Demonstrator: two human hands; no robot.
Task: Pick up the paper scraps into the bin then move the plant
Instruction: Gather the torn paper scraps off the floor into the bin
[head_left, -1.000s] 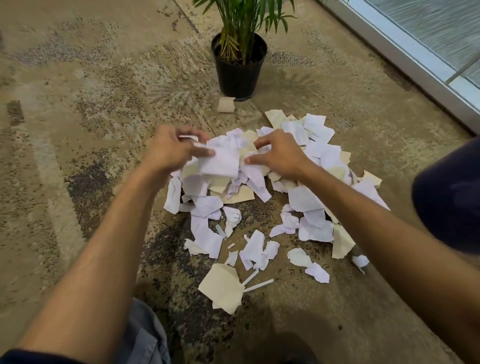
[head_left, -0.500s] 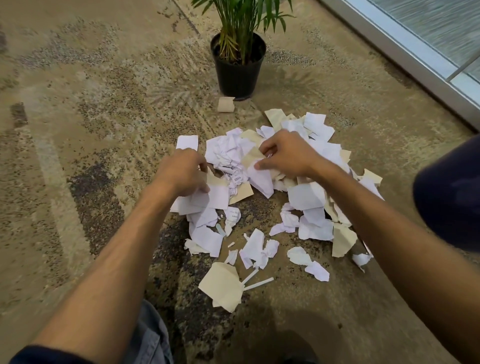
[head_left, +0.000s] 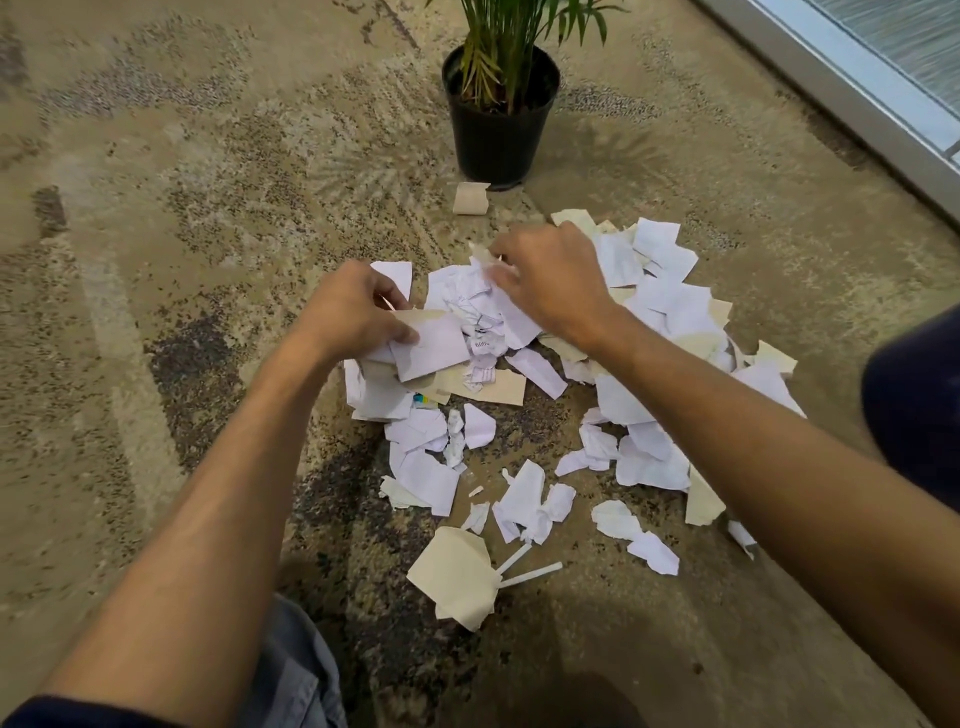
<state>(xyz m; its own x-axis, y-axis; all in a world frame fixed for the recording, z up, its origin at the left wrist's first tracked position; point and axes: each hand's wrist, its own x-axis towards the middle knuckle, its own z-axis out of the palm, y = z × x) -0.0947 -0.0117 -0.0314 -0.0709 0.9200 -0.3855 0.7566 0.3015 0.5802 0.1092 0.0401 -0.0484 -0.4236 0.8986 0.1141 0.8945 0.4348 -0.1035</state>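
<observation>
A heap of torn paper scraps, white and cream, was observed spread over the patterned carpet in front of the person. The densest part of the heap was found in the middle, with looser pieces scattered toward the near edge. A folded cream piece was noted at the near side, with two thin white strips lying just beside it.

The left hand was recorded at the left edge of the heap. Its grip was narrow: a white scrap was pinched between thumb and curled fingers, with further scraps gathered beneath the palm. The right hand was recorded over the far middle of the heap, knuckles up, fingers curled down into the crumpled white pieces; a few scraps were seen caught at the fingertips, so its grip was taken as closed on paper.

The potted palm was found standing upright in a black plastic pot on the carpet, beyond the heap and apart from it. A single small cream scrap was seen lying at the foot of the pot, separate from the main heap.

A metal-framed glazed panel was noted along the far right. A grey trouser leg was visible at the bottom left, and a dark rounded shape, not identified, at the right edge
</observation>
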